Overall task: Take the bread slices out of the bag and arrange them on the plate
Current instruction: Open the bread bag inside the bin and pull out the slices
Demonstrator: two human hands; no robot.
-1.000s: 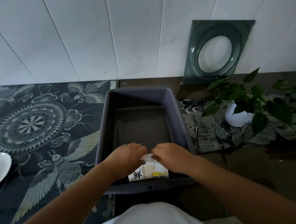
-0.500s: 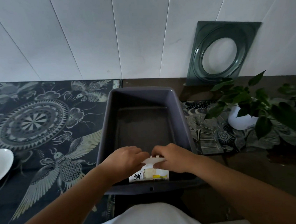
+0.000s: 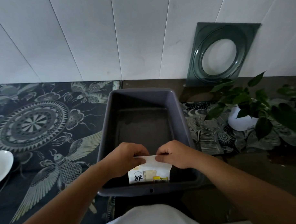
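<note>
A white bread bag (image 3: 150, 172) with black lettering and a yellow label stands at the near end of a grey plastic tub (image 3: 179, 114). My left hand (image 3: 124, 158) and my right hand (image 3: 174, 154) both pinch the bag's flat top edge, fingers closed on it, thumbs nearly meeting at the middle. The bread inside is hidden by the wrapper. A white plate (image 3: 2, 165) shows partly at the left edge, well away from the tub.
A dark patterned cloth (image 3: 43, 125) covers the left of the table. A potted plant (image 3: 249, 111) in a white pot stands at the right. A green glass dish (image 3: 220, 54) leans on the white wall behind it.
Both hands have shifted slightly apart on the bag's top, and more of the white top edge shows stretched between them. The bag stays in the tub.
</note>
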